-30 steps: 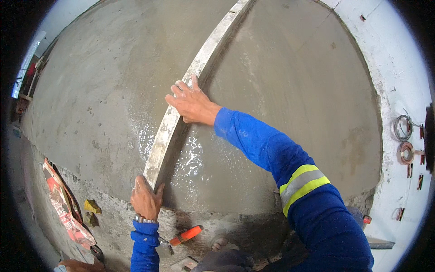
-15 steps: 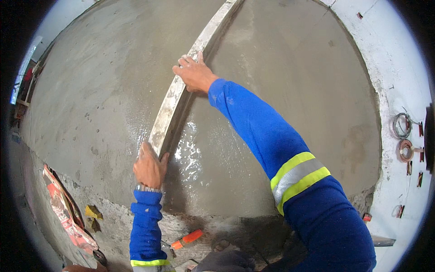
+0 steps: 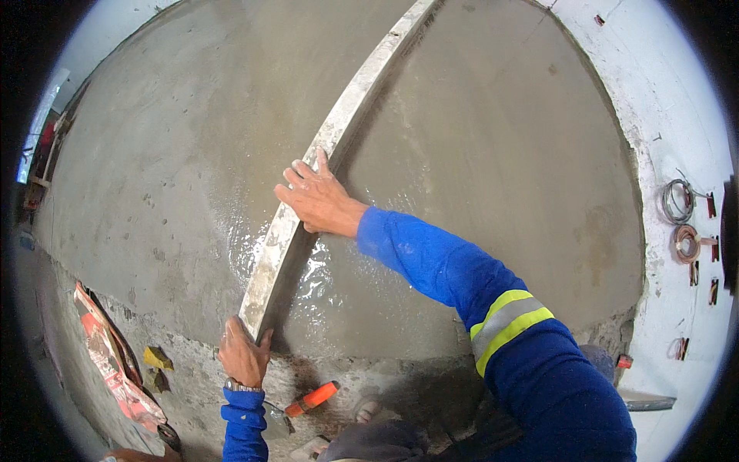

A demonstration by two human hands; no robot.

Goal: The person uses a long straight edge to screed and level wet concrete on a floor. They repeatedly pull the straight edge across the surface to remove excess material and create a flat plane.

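A long, pale straightedge bar (image 3: 342, 115), smeared with mortar, lies across the wet grey screed (image 3: 493, 154) and runs from near me to the far edge of the view. My left hand (image 3: 244, 356) is closed around its near end, by the border of the screed. Farther up the bar, my right hand (image 3: 322, 202) grips it from above, fingers over the left side. Watery shine shows on the screed on both sides of the bar. Close to my left wrist lies a trowel with an orange handle (image 3: 314, 398), its blade partly hidden by my sleeve.
A torn red and white bag (image 3: 108, 354) and a yellow scrap (image 3: 157, 358) lie at the lower left. The white wall (image 3: 662, 100) borders the screed on the right, with coiled grey cable (image 3: 677, 202) and coiled reddish cable (image 3: 686, 245) against it. My shoe (image 3: 367, 410) is near the screed's edge.
Both hands and the bar have come back toward me across the screed. The near end now reaches the screed's near border, and the bar's far part appears farther right.
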